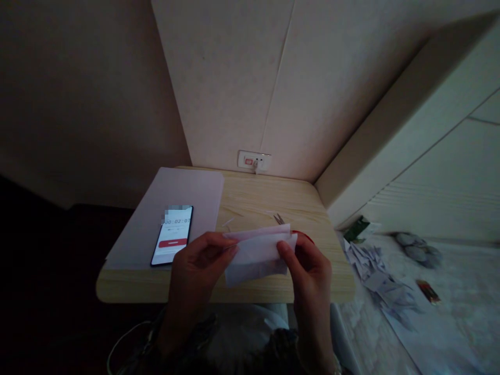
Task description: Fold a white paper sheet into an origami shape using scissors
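Note:
Between my hands, above the front of the wooden table [128, 285], is a folded sheet of white paper [258, 255]. My left hand [199, 265] pinches its left edge between thumb and fingers. My right hand [310, 265] grips the right edge, thumb on the near face. The layers stand a little apart at the top. Just behind the paper lies a pair of scissors [278, 219]; the tips and part of a red handle show, and the rest is hidden by the paper and my right hand.
Left on the table, a phone [172, 237] showing a timer lies on a stack of white paper [191, 185]. A wall socket [253, 160] is behind the table. At right, a heap of folded papers [378, 276] and a grey bundle [417, 249] lie on a mattress [464, 281].

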`<state>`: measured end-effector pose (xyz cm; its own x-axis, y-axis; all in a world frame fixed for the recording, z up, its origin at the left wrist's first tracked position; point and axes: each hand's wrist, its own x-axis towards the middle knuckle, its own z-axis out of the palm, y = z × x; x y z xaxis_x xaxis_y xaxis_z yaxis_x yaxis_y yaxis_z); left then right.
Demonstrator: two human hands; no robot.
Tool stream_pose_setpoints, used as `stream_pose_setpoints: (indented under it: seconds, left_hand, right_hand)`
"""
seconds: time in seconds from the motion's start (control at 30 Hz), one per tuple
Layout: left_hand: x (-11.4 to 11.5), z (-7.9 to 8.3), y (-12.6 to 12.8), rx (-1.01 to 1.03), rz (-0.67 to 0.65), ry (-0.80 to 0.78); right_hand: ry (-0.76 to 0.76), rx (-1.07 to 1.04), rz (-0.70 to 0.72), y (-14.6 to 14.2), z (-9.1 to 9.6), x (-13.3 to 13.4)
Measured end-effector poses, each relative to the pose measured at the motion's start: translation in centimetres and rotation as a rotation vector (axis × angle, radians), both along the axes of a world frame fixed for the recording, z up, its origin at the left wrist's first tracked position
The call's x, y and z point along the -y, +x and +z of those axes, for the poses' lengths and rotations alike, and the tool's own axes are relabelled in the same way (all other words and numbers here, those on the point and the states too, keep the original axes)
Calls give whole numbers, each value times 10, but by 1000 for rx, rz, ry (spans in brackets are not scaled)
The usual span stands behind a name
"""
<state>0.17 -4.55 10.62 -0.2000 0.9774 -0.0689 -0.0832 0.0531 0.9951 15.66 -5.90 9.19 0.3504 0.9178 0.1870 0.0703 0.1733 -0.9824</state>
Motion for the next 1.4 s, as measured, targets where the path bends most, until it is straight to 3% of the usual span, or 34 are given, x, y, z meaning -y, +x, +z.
stream_pose_setpoints:
  seconds: [0.33, 0.63, 1.17, 1.4]
  left_hand:
    - [1, 3, 4, -5, 25, 16]
    - [-4, -7, -3, 10, -30, 44]
    - [-4, -5, -2, 32, -45, 44]
    - [-6, -6, -4, 6, -76, 41]
  right_hand:
    - [-41, -69, -28, -2, 2, 1]
    - [-52, -113, -24, -2, 0, 0]
    - [13, -186, -94, -2, -2, -1]
    - [-43, -133, -43, 0, 0, 1]
